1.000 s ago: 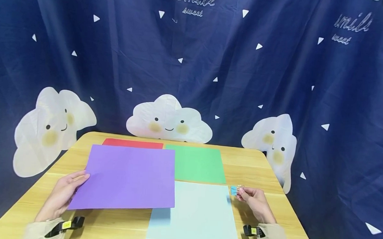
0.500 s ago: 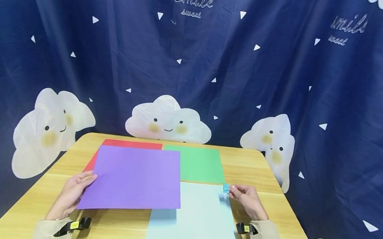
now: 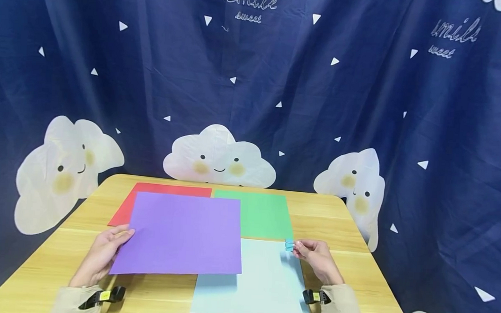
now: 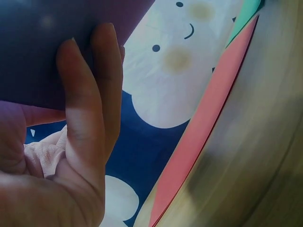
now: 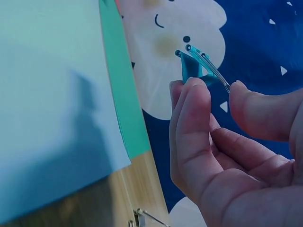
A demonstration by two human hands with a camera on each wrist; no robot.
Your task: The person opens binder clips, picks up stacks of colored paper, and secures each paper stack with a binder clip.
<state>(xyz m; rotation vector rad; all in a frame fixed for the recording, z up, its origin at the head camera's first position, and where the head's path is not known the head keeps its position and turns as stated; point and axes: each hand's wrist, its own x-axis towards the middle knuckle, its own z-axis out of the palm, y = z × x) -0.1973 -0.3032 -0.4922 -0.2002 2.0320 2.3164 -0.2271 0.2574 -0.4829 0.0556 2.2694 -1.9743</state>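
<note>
My left hand grips a purple sheet by its left edge, thumb on top, fingers under it. The sheet is raised and tilted, overlapping the red, green and pale blue sheets in the head view. In the left wrist view, the fingers lie against its dark underside. My right hand pinches a small blue binder clip above the upper right corner of the pale blue sheet. In the right wrist view, thumb and fingers hold the clip by its wire handles.
A red sheet and a green sheet lie side by side at the back of the wooden table. Metal clip handles show at the bottom of the right wrist view. A dark blue curtain hangs behind.
My left hand has carried the purple sheet to the right, uncovering more of the red sheet. My right hand has moved left with the binder clip, from beside the pale blue sheet to over its corner.
</note>
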